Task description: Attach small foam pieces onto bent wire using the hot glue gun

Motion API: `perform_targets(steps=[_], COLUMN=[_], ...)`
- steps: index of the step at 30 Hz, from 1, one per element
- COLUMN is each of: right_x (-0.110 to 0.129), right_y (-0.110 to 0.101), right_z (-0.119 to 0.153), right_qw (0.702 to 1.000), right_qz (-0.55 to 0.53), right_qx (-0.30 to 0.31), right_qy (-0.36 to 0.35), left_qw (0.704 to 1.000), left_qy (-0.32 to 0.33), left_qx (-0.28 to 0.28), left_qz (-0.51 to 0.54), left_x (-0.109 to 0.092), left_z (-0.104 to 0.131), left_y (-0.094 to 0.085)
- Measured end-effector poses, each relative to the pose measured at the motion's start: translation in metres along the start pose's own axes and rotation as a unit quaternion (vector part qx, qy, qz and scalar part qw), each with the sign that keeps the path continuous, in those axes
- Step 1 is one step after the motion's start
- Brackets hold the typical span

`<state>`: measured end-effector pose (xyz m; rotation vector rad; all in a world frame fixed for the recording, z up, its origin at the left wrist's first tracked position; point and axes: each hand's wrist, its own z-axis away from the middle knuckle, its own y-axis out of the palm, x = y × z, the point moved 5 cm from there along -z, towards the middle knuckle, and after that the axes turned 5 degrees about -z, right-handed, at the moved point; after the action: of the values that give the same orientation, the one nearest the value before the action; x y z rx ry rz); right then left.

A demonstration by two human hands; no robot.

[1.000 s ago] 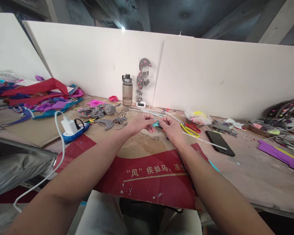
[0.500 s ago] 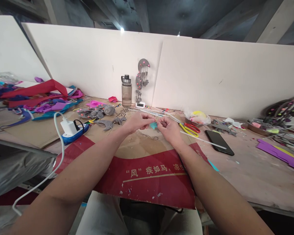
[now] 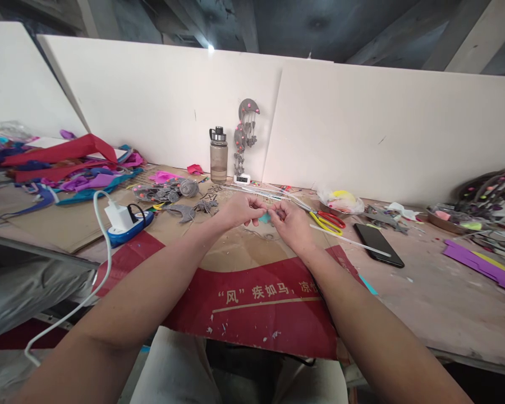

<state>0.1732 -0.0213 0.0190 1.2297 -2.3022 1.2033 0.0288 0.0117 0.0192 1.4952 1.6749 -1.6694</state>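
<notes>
Both my hands meet over the brown cardboard sheet [image 3: 235, 264] in the middle of the workbench. My left hand [image 3: 239, 211] and my right hand [image 3: 292, 224] pinch a small teal craft piece [image 3: 265, 217] between their fingertips. Most of the piece is hidden by my fingers. Just right of my right hand lie the red and yellow scissors [image 3: 328, 220] and a thin clear rod [image 3: 349, 240]. Several grey cut-out shapes [image 3: 180, 212] lie to the left of my left hand.
A black phone [image 3: 379, 245] lies right of the scissors. A water bottle [image 3: 218, 155] and a grey hanging ornament [image 3: 244, 134] stand against the white back board. A blue power strip with white charger [image 3: 124, 220] sits left; coloured foam scraps [image 3: 67, 163] pile far left, purple sheets [image 3: 483, 264] far right.
My hands stay together on the teal piece, with only small finger movements. The view shifted slightly.
</notes>
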Motion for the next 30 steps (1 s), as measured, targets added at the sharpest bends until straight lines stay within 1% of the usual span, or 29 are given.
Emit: perform_targets(steps=[4,8,16,21,25,30], right_x=[-0.0013,-0.0004,-0.004,-0.0038,-0.0045,-0.0084], right_y=[0.0001,0.0009,0.0034,0.0045,0.0052,0.0067], right_z=[-0.0002,0.0007,0.0034,0.003,0.0027,0.0025], right_qw=[1.0,0.999,0.995,0.989,0.983,0.975], right_qz=[-0.03,-0.035,-0.076,-0.126,-0.158,-0.189], right_qx=[0.002,-0.011,-0.034,-0.051,-0.054,-0.044], right_qy=[-0.008,-0.004,0.046,0.063,0.081,0.112], left_qw=[0.999,0.999,0.997,0.996,0.996,0.997], left_qy=[-0.001,0.0,0.019,0.018,0.023,0.034], left_qx=[-0.03,-0.043,-0.068,-0.082,-0.084,-0.068], left_qz=[-0.017,-0.011,-0.013,-0.013,-0.006,0.006], left_x=[-0.0031,-0.005,-0.0045,-0.0044,-0.0049,0.0015], left_z=[0.0015,0.0018,0.0008,-0.0001,-0.0002,-0.0026], left_y=[-0.0025,-0.0033,-0.0037,-0.003,-0.0021,-0.0009])
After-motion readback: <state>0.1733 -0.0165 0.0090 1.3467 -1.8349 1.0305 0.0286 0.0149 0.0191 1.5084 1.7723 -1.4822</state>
